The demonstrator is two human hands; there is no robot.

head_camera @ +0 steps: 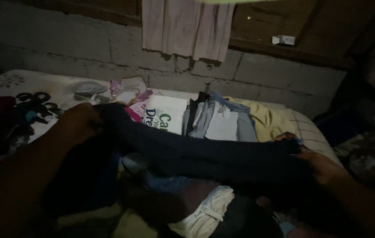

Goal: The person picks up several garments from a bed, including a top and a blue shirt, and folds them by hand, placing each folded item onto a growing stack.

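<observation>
A long dark navy garment (196,154) is stretched across the middle of the view between my two hands. My left hand (78,121) grips its left end, fingers closed on the cloth. My right hand (322,166) holds the right end, low at the right. Beneath the garment lies a heap of loose clothes, with a white bundled piece (207,216) at the bottom centre. The scene is dim, so fine detail of the cloth is hard to see.
Folded clothes (223,121) are stacked on the bed behind the garment: a white printed shirt (166,113), grey and blue pieces, a yellow piece (267,119). The patterned bedsheet (15,83) carries small items at left. A block wall and a pink hanging cloth (187,26) stand behind.
</observation>
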